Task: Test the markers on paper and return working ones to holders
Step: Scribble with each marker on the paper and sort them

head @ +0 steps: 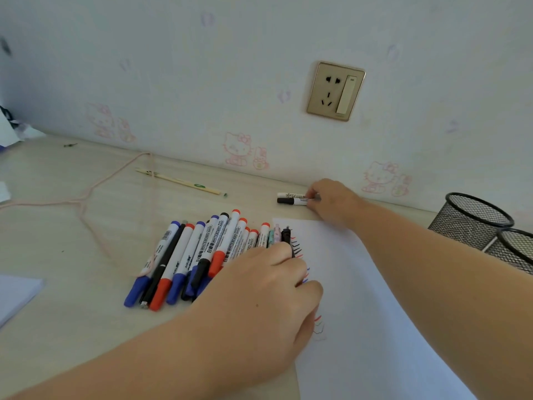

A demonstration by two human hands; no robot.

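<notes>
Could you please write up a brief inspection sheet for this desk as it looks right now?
Surface: pale desk, against a wall.
Job's things: row of markers; paper with test strokes; two mesh holders; two markers near the wall.
Clutter: pencil; white sheets.
Grippers: left hand rests on the row; right hand grips the two markers.
Cables: pink cord.
Surroundings: wall socket; patterned wallpaper.

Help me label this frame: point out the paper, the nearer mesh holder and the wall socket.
paper point(375, 313), head view, bare middle of the sheet
mesh holder point(516, 249), head view, its mesh wall
socket point(336, 91), head view, middle of the plate
</notes>
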